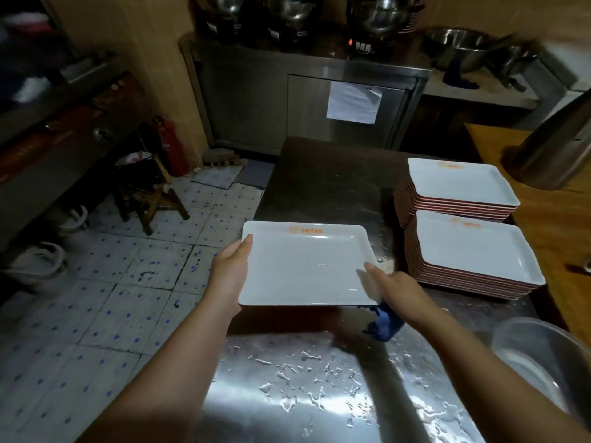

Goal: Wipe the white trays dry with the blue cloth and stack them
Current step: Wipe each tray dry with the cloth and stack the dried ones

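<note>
A white tray (303,266) with an orange logo hangs level above the steel table's left edge. My left hand (232,270) grips its left rim, thumb on top. At the tray's near right corner my right hand (395,290) holds both the rim and the blue cloth (383,324), which dangles below the tray. Two stacks of white trays stand on the right: the near stack (473,254) and the far stack (457,187).
The steel table (319,394) is wet with water drops near me. A metal bowl (543,356) sits at the right front. A wooden counter (556,225) with a steel pot lies to the right. The tiled floor with a stool is on the left.
</note>
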